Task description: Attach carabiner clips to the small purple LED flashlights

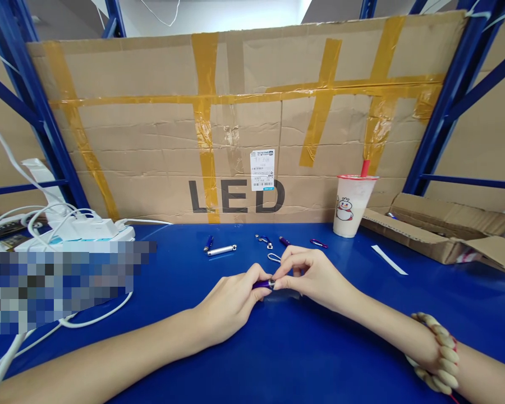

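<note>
A small purple metal tube lies level between the thumb and fingers of my left hand, its silver end facing right. At that end, the thumb and forefinger of my right hand are pinched together. Whatever they grip there is too small to make out. Just behind my right fingers are a wire loop and another purple piece, partly hidden. Farther back lie a small metal clasp and a purple carabiner clip. To the left, a silver tube rests beside a short blue tube.
A drink cup with a red straw stands at the back right, near an open cardboard box and a white strip. White cables and a power strip crowd the left. A large cardboard sheet walls off the back.
</note>
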{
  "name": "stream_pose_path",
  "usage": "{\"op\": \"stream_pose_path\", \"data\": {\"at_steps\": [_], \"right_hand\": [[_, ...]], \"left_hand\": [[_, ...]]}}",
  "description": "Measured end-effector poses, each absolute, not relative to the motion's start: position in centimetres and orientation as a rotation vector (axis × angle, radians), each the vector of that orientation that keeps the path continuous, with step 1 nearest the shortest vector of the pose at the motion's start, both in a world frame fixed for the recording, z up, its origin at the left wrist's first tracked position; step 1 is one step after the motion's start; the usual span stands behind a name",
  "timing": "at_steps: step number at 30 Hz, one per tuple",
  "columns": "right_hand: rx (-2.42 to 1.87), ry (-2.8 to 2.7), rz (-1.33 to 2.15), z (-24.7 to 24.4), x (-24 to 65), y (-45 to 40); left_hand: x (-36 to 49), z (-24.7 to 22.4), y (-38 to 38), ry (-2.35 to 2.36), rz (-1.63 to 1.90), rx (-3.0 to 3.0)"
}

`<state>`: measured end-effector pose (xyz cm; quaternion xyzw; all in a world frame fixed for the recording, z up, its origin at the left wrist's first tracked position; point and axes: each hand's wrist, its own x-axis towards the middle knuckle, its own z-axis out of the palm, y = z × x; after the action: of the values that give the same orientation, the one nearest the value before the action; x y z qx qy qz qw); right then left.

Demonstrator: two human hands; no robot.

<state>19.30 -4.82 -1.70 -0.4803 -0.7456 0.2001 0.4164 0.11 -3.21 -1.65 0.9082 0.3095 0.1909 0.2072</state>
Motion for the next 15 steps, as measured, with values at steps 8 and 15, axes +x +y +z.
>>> {"op": "stream_pose_path", "data": {"at_steps": [8, 15], "right_hand": [[-1.273, -1.878, 0.508, -2.17, 19.53, -4.39], [-1.166, -1.872, 0.642, -2.30, 19.26, -4.23]], "left_hand": [[0.13, -2.26, -2.71, 0.845, 0.637, 2.552], [0.18, -2.59, -2.60, 0.841, 0.711, 2.556]]}}
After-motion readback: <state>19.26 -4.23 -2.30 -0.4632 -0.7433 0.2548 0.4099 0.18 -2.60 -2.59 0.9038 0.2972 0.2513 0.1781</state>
